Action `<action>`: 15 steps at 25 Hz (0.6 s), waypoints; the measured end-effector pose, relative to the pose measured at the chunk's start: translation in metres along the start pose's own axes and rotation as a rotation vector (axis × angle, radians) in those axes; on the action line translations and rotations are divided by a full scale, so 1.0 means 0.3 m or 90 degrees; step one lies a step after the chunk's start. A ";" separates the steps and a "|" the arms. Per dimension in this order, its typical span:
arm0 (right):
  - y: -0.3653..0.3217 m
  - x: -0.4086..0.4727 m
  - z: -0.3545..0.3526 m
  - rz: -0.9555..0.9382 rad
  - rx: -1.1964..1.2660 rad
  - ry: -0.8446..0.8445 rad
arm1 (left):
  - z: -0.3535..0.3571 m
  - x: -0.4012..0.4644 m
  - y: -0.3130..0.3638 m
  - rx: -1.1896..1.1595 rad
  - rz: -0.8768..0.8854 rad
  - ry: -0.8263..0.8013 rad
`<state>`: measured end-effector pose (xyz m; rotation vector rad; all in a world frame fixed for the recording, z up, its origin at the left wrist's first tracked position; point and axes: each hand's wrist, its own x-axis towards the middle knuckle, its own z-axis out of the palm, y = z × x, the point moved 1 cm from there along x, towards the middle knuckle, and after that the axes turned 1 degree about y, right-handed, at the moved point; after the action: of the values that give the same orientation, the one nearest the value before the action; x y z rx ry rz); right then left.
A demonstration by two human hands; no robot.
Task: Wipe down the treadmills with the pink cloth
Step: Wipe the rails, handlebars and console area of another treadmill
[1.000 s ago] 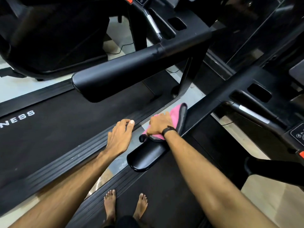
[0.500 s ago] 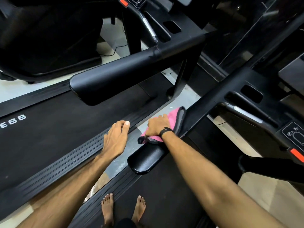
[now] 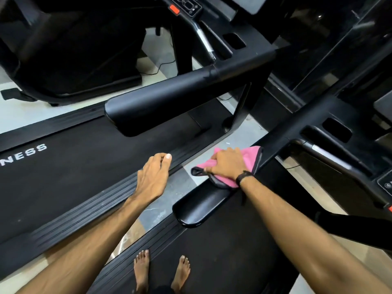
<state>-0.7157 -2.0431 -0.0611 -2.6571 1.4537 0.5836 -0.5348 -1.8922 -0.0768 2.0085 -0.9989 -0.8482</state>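
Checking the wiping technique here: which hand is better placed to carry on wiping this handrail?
Right. The right hand already grips the pink cloth on the handrail. The left hand is empty, off to the side over the neighbouring treadmill.

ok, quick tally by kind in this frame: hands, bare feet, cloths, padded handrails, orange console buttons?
Hands: 2, the left hand and the right hand
Bare feet: 2, left foot and right foot
Cloths: 1, the pink cloth
Padded handrails: 2, far handrail and near handrail
Orange console buttons: 2, one far, one partly cut off at the right edge
Total: 9
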 end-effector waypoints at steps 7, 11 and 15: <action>-0.378 -0.058 0.076 -0.160 -0.064 -0.093 | 0.033 -0.006 -0.025 0.004 -0.029 -0.022; -0.186 -0.231 0.021 -0.253 0.141 0.001 | 0.027 0.013 -0.043 -0.008 -0.040 -0.020; -0.024 0.030 -0.002 -0.009 -0.039 -0.058 | 0.008 0.005 -0.074 -0.012 -0.044 -0.012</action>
<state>-0.7052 -2.0464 -0.0646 -2.6463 1.4139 0.7493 -0.5277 -1.8846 -0.0965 2.0327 -0.9321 -0.9122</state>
